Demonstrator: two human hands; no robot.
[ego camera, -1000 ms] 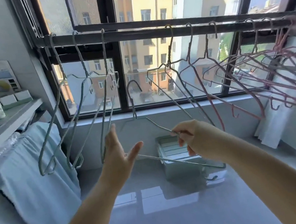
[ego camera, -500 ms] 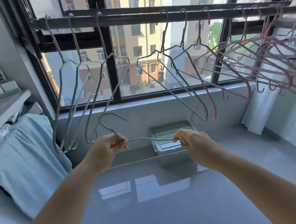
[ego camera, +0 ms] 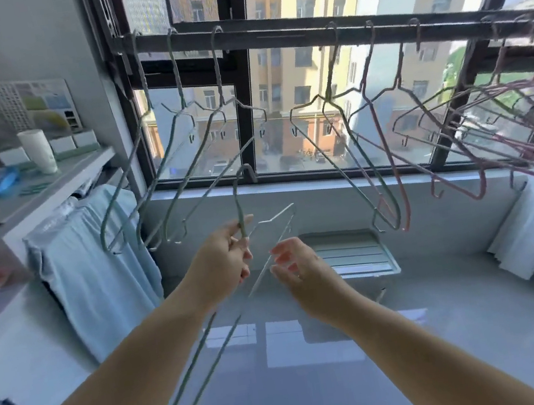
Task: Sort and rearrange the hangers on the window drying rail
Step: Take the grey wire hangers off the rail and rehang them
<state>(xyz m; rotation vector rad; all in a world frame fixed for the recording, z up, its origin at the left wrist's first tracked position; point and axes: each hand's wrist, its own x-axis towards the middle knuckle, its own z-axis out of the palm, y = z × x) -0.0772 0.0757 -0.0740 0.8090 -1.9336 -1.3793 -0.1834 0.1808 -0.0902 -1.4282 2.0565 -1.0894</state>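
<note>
the left hand (ego camera: 223,266) pinches the neck of a green hanger (ego camera: 239,211) held below the rail (ego camera: 269,38), while the right hand (ego camera: 303,266) hovers beside it, fingers loosely spread, holding nothing.

Lit by bright daylight through a black-framed window (ego camera: 242,109) facing yellow apartment blocks (ego camera: 304,68); glossy grey floor (ego camera: 320,385) below, white shelf (ego camera: 58,185) at left against a grey wall (ego camera: 9,43), draped with pale blue cloth (ego camera: 97,279), topped with a white cup (ego camera: 38,151).
</note>
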